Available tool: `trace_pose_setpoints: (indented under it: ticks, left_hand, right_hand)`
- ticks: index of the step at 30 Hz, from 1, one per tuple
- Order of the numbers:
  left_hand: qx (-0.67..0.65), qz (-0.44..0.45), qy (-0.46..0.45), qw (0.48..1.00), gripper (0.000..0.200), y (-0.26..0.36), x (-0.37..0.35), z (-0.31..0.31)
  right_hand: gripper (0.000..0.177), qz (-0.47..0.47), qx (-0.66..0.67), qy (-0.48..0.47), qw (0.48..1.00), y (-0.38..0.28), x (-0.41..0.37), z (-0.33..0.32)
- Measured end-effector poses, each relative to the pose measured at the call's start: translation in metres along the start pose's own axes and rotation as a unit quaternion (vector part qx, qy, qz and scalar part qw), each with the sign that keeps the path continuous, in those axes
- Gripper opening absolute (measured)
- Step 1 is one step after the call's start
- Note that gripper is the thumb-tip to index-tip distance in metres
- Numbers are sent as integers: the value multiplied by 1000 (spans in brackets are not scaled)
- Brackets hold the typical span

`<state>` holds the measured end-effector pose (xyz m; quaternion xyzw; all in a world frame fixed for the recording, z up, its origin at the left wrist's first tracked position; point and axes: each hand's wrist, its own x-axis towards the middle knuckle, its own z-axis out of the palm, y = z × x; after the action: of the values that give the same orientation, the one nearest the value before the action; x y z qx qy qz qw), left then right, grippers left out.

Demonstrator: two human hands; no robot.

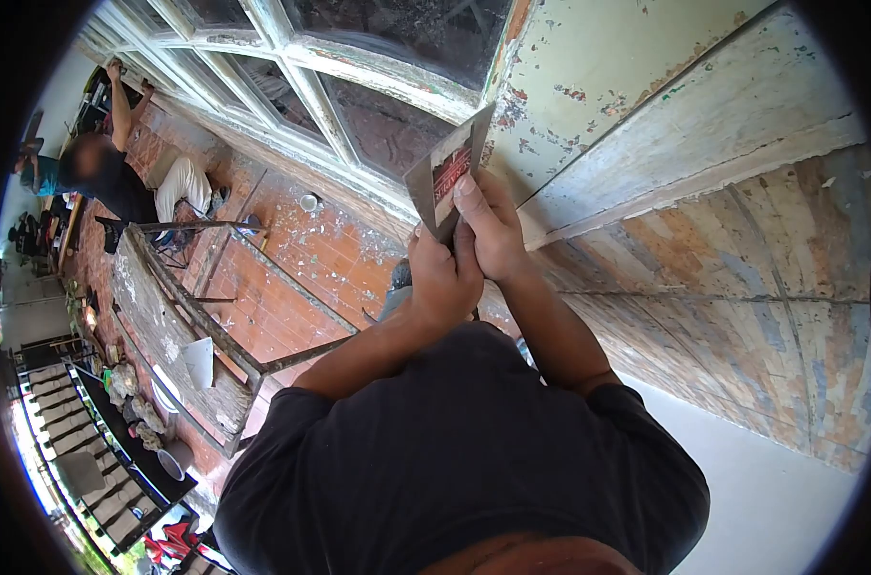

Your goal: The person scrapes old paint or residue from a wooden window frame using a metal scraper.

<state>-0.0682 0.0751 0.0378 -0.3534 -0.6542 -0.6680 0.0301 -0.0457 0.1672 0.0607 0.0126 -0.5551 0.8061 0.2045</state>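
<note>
Both hands are together in front of the window frame, gripping a flat grey-brown sheet with a red printed label. My left hand is closed at its lower end, fingers wrapped in and partly hidden. My right hand pinches the sheet from the right, its thumb lying beside the red print. The sheet's upper corner overlaps the peeling wooden window frame in this view. To the right of the hands is a pale painted post with chipped, flaking paint.
A paint-spattered plank table with a metal frame stands at left, a white paper on it. Paint flakes litter the tiled floor near a small can. Another person works low by the window at far left.
</note>
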Motion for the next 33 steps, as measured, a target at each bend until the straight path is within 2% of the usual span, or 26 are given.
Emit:
trace_pose_setpoints:
  ticks: [3, 5, 7, 9, 10, 11, 12, 13, 14, 15, 17, 18, 19, 20, 21, 22, 23, 24, 25, 27, 29, 31, 32, 33]
  left_hand:
    - [48, 47, 43, 997, 21, -4, -3, 9]
    - [32, 35, 43, 998, 20, -4, -8, 9]
    - [14, 32, 46, 998, 20, -2, -4, 9]
    - [59, -3, 43, 997, 19, 0, 13, 6]
    - [51, 38, 63, 996, 17, 4, 26, 6]
    - [54, 40, 62, 996, 17, 6, 23, 1]
    - [59, 68, 38, 995, 19, 7, 22, -6]
    - [63, 93, 14, 994, 23, 8, 19, -12]
    - [-1, 80, 27, 996, 23, 8, 14, -15]
    - [-1, 82, 29, 996, 23, 8, 5, -21]
    - [-81, 27, 8, 996, 22, 4, -10, -35]
    - [-61, 18, -40, 997, 22, -7, -15, -47]
    - [-60, 14, -38, 997, 22, -5, -14, -57]
    - [-10, -122, -87, 989, 22, -1, -11, -66]
    - [38, -254, -132, 957, 23, 0, -8, -70]
    - [-34, -186, -64, 980, 24, -10, -5, -64]
    - [-33, -185, -60, 980, 24, -11, -1, -67]
    - [-109, -233, -29, 966, 23, -9, 5, -73]
    - [-186, -278, 2, 942, 23, -6, 12, -79]
    - [-208, -257, 10, 944, 23, -1, 19, -84]
    - [-176, -246, -19, 953, 25, 2, 21, -87]
    - [-135, -240, -31, 961, 26, -4, 18, -80]
    - [-154, -224, -38, 962, 25, -6, 19, -74]
    - [-173, -208, -47, 962, 25, -6, 19, -69]
  right_hand:
    - [35, 5, -1, -23, 1000, 1, 2, -8]
    - [35, 24, -1, -25, 999, 3, -5, -8]
    - [35, 15, -28, 24, 999, 0, -3, 4]
    - [34, -16, -68, 34, 997, -6, 17, 3]
    - [35, -12, -48, 8, 999, -16, 24, 5]
    - [35, -13, -28, -20, 999, -23, 29, 6]
    - [34, -8, -86, -41, 995, -30, 25, 5]
    - [34, -13, -87, -44, 995, -28, 18, 13]
    - [33, -19, -73, -31, 997, -22, 8, 23]
    - [33, -24, -59, -17, 998, -16, -2, 28]
    - [33, -6, -71, -64, 995, -8, -20, 30]
    - [33, -5, -84, -65, 994, -2, -27, 30]
    - [33, -1, -82, -65, 995, 0, -28, 27]
    - [32, 12, -148, -65, 987, 1, -28, 21]
    - [31, 23, -215, -66, 974, 1, -29, 18]
    - [29, -8, -210, 0, 978, -1, -31, 24]
    - [29, -8, -210, -4, 978, -4, -35, 15]
    - [30, 138, -239, -61, 959, -8, -39, -5]
    - [33, 281, -264, -117, 915, -6, -43, -21]
    - [46, 203, -243, -140, 938, 35, -70, -42]
    - [46, 228, -205, -170, 937, 89, -105, -69]
    - [45, 251, -167, -197, 933, 105, -129, -74]
    - [45, 364, -72, -106, 923, 106, -138, -73]
    - [44, 466, 26, -10, 884, 109, -146, -73]
